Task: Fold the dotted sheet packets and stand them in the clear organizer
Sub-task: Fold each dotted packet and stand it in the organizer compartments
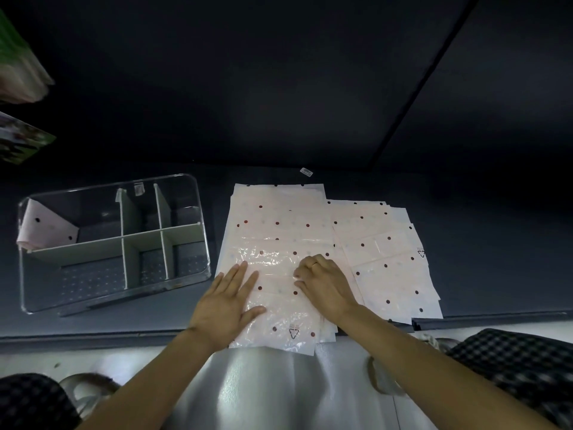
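A dotted sheet packet [273, 268] lies atop a stack on the dark table [310, 135], left hand [224, 308] pressed flat with fingers spread, right hand [322, 282] curled, fingertips pressing it. One folded packet [46, 228] stands in the clear organizer [198, 231] at left.

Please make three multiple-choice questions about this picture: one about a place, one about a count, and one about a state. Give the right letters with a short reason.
1. Where is the folded packet in the clear organizer?
A. far-left compartment
B. near-right compartment
C. outside it

2. How many folded packets stand in the organizer?
A. one
B. three
C. five

3. How is the left hand?
A. closed in a fist
B. open and flat on the top packet
C. lifted away

Answers: 1 A, it leans in the far-left corner. 2 A, the other compartments hold none. 3 B, its fingers lie spread on the plastic; the right hand also presses there.
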Motion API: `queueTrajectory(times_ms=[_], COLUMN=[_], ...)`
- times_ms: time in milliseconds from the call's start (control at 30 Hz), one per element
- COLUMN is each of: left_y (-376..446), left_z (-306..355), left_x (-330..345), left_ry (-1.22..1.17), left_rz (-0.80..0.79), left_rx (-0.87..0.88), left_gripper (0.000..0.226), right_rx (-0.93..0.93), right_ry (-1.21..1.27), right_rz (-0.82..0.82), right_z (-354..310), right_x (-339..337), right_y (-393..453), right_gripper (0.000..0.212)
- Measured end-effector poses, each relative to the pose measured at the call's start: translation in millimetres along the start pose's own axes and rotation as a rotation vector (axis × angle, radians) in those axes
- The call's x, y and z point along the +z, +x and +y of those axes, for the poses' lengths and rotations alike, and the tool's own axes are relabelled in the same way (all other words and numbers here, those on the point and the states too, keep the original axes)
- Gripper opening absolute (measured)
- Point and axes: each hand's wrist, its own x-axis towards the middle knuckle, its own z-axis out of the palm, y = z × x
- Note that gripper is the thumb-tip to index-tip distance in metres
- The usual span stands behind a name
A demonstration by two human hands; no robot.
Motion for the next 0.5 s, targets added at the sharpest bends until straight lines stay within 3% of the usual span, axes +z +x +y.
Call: queueTrajectory(times_ms=[333, 500], left_y=[-6, -8], left_z=[3, 1], left_x=[-2, -15], left_ry=[-0.045, -0.168], left_rz=[0.016, 0.105], left_rx=[-0.026, -0.014], left_gripper=[0.079, 0.063], right_rx=[-0.030, -0.022], right_ry=[-0.232, -0.089], right_rz=[-0.095, -0.014], right_z=[0, -2], right_x=[3, -9], right_y=[12, 19], right_gripper=[0.027, 0.024])
